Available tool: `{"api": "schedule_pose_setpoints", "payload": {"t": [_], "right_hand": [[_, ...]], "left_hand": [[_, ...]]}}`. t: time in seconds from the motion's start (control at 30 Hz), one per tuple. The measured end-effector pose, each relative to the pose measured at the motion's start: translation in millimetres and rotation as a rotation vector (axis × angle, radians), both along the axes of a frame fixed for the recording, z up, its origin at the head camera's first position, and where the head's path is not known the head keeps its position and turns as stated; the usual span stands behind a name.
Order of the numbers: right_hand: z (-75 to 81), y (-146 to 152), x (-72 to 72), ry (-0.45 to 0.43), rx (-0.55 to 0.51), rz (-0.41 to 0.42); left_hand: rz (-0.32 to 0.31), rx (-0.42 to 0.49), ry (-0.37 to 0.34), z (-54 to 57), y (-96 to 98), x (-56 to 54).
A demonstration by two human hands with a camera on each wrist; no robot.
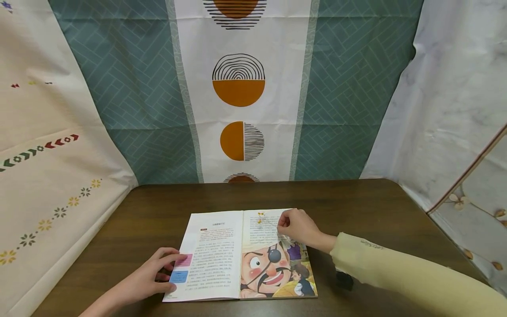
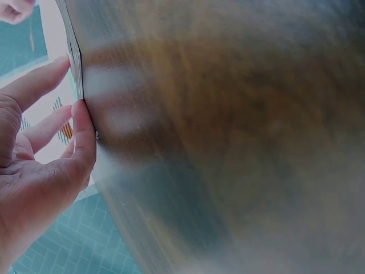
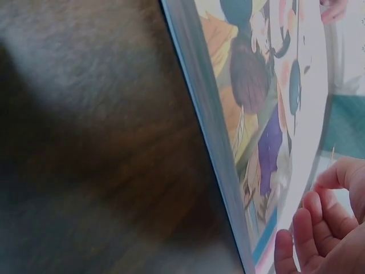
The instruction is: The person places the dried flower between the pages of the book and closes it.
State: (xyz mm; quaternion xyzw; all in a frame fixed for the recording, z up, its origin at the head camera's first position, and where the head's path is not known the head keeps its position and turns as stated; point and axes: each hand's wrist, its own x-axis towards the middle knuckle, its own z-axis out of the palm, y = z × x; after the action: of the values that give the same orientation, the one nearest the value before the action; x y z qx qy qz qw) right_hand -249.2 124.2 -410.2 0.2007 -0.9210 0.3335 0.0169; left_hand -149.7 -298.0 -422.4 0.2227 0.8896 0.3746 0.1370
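An open illustrated book (image 1: 214, 255) lies on the table, text on its left page and a large eyepatched cartoon figure on its right page (image 1: 263, 268). My left hand (image 1: 152, 275) rests at the left page's outer edge, forefinger and thumb touching the paper; in the left wrist view the left hand (image 2: 48, 137) meets the book's edge. Over the upper right page, my right hand (image 1: 296, 225) pinches the thin stem of a small yellow flower sprig (image 1: 260, 215), blossoms pointing left. In the right wrist view, the right hand (image 3: 331, 220) has its fingers curled, and little of the stem shows.
The brown wooden table (image 1: 356, 211) extends around the book. A small black object (image 1: 344, 281) is partly hidden by the right sleeve (image 1: 380, 264). Behind the table hangs a patterned cloth (image 1: 245, 88), with pale cloths at both sides.
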Motion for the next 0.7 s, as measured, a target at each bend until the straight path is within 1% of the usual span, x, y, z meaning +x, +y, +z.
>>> {"api": "schedule_pose_setpoints", "payload": {"t": [0.17,0.37,0.57,0.7], "right_hand": [[-2.9,-10,1.5,-0.020,0.015,-0.019],[-4.6,-16,3.7,-0.015,0.026,-0.020],[-7.7,-18,5.3,-0.047,0.027,-0.033],[-10.0,-19,5.1,-0.048,0.035,-0.035]], "left_hand": [[-0.003,0.001,0.004,0.3,0.3,0.1],[0.007,0.001,0.012,0.3,0.6,0.6],[0.024,-0.005,-0.008,1.6,1.3,1.4],[0.025,-0.004,-0.011,2.0,1.4,1.9]]}}
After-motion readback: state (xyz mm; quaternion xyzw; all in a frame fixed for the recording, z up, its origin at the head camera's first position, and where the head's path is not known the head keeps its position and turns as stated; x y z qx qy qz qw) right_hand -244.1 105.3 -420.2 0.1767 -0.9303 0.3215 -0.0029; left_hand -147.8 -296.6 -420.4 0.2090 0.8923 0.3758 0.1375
